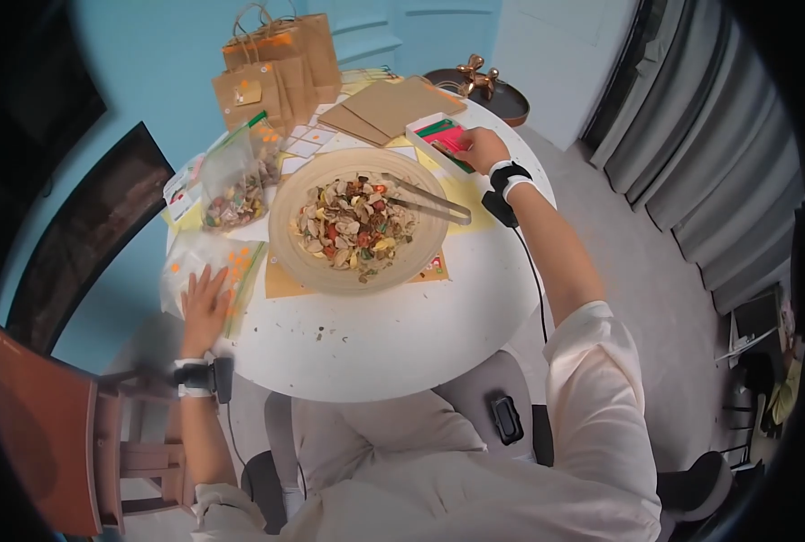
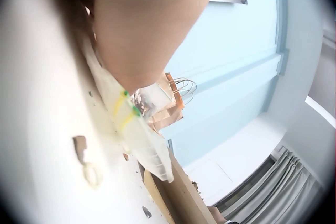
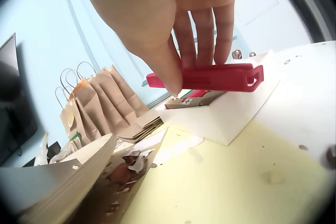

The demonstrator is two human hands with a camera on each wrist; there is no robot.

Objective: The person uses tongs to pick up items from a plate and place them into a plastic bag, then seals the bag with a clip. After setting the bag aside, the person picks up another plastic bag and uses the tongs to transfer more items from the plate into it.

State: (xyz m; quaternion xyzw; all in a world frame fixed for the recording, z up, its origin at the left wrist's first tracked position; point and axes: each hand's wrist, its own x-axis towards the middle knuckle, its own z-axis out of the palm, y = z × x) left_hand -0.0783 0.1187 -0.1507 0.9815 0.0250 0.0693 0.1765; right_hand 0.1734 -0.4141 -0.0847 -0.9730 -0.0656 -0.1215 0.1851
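Note:
My right hand (image 1: 482, 149) pinches a red plastic bag clip (image 3: 220, 78), long and slim with a slotted end, between thumb and fingers. The clip is over a white open box (image 3: 220, 121), which holds more red and green pieces in the head view. My left hand (image 1: 204, 303) lies with its fingers spread on a clear zip bag (image 1: 195, 257) with orange dots, flat at the table's left edge. Between the hands stands a large round wooden bowl (image 1: 285, 257) of dried mixed flower and leaf pieces (image 1: 353, 221). Metal tongs (image 1: 434, 208) rest across its right rim.
Filled clear zip bags (image 1: 235, 194) stand left of the bowl. Behind are brown paper bags (image 1: 280, 72) with handles, flat brown sheets (image 1: 389, 108) and small white cards (image 1: 307, 140). Crumbs (image 1: 321, 334) dot the white table (image 1: 375, 352). A dark tray (image 1: 511, 108) with a shiny balloon-dog figure (image 1: 476, 77) is beyond.

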